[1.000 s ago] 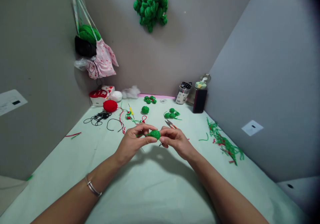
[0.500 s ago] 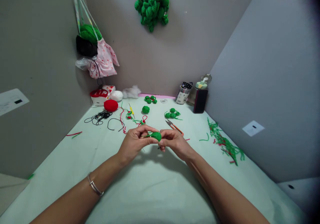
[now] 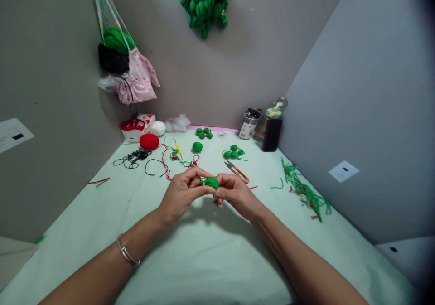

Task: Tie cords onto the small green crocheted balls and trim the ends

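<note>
Between my two hands, above the middle of the table, is a small green crocheted piece [image 3: 212, 183], rounded on top. My left hand [image 3: 179, 192] pinches it from the left between thumb and fingers. On its right edge, the closed thumb and fingertips of my right hand [image 3: 238, 195] grip the same piece. A bit of dark cord or loop [image 3: 214, 201] shows under the right fingertips; what it belongs to is hidden. Just beyond the right hand lie orange-handled thread snips [image 3: 239, 172]. A green yarn ball [image 3: 197, 147] sits farther back.
Red yarn [image 3: 149, 142], black cord [image 3: 133, 158] and a yellow crochet hook [image 3: 178, 148] lie at left. Green crocheted pieces [image 3: 234, 152] rest beyond the snips. Yarn scraps [image 3: 306, 189] line the right side. A phone [image 3: 272, 135] leans near a pen cup [image 3: 248, 126].
The view has tilted and shifted slightly. Both hands keep their hold on the green crocheted piece, which is turned a little so more of its rounded top shows.
</note>
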`<state>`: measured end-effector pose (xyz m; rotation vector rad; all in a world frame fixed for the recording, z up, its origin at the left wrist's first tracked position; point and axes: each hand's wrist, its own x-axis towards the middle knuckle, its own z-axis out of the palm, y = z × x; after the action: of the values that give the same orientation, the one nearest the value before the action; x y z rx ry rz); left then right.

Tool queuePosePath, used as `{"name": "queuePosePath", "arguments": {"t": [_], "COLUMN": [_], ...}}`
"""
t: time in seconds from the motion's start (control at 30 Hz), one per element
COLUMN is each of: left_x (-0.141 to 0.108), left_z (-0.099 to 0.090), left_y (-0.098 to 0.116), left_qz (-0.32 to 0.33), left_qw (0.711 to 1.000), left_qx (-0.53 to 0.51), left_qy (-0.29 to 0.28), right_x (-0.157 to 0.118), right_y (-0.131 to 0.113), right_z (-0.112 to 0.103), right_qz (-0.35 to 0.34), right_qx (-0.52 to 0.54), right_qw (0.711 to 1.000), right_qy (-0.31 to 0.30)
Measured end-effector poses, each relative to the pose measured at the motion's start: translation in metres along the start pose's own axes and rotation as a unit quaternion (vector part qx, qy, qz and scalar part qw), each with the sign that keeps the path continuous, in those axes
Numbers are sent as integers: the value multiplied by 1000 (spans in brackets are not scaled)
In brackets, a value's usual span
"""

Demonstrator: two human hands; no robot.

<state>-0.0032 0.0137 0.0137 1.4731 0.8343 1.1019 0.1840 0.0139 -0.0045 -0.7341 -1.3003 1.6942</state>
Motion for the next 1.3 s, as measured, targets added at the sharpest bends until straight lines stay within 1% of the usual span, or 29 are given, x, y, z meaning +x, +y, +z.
{"name": "queuePosePath", "arguments": {"t": [0.2, 0.37, 0.53, 0.6, 0.63, 0.67, 0.7, 0.73, 0.77, 0.8, 0.83, 0.87, 0.97, 1.1, 1.2, 1.3], "left_x": [2, 6, 8, 8, 9, 10, 11, 12, 13, 15, 15, 16, 17, 18, 18, 16], "left_z": [0, 0, -2, -3, -4, -4, -4, -5, -5, -5, -6, -6, -6, -8, -9, -9], "left_y": [-5, -18, -22, -25, -27, -30, -35, -40, -45, -51, -56, -61, -67, -65, -63, -60], "left_qz": [-14, -37, -44, -55, -59, -57, -50, -38, -23, -21, -34, -49, -67, -68, -74, -62], "left_qw": [1000, 999, 998, 996, 995, 993, 991, 987, 982, 977, 973, 969, 966, 968, 970, 973], "left_qx": [11, 26, 46, 63, 78, 99, 125, 153, 185, 209, 219, 228, 237, 226, 213, 204], "left_qy": [7, -5, -14, -21, -19, -16, -14, -13, -27, -49, -63, -76, -83, -87, -86, -90], "right_x": [0, -4, -6, -5, -5, -4, -2, -1, 1, 3, 4, 5, 6, 6, 7, 8], "right_y": [-7, -19, -24, -24, -23, -22, -21, -20, -19, -18, -17, -16, -10, 4, 13, 16], "right_z": [2, 4, 1, -5, -9, -14, -20, -25, -30, -33, -36, -38, -37, -29, -21, -15], "right_qz": [4, 43, 79, 89, 82, 64, 38, 10, -11, -22, -21, -13, 13, -5, -33, -66], "right_qx": [-42, -89, -74, -126, -184, -257, -335, -406, -460, -495, -515, -524, -536, -536, -525, -534], "right_qw": [999, 995, 994, 988, 979, 964, 940, 909, 878, 854, 841, 836, 835, 843, 849, 841], "right_qy": [4, -8, -26, -30, -16, 14, 55, 99, 136, 158, 167, 164, 122, 50, 48, 59]}}
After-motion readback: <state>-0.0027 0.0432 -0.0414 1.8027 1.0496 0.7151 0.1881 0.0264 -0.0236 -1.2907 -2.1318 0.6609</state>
